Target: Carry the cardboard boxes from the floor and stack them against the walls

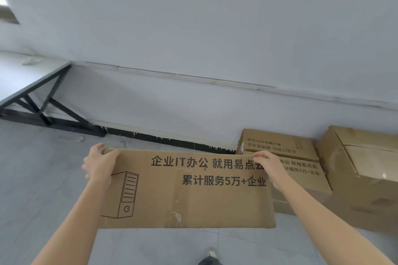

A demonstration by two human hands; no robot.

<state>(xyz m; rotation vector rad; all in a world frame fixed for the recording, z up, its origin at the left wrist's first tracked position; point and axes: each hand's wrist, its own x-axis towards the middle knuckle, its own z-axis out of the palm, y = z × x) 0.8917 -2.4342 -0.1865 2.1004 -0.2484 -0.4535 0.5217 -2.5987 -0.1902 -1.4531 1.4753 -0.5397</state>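
I hold the cardboard box (187,196) mid-frame, off the floor (38,178). My left hand (98,163) curls round its upper left corner and my right hand (267,164) grips its upper right edge. Stacked boxes (280,146) line the wall (193,103) at right, with open floor at lower left.

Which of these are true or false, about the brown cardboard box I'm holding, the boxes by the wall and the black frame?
1. The left hand and the right hand both grip the brown printed cardboard box. True.
2. That box rests on the grey floor. False: it is held above the floor.
3. Other brown cardboard boxes sit against the white wall at the right. True.
4. The black metal frame stands right of those boxes. False: it stands far to their left.
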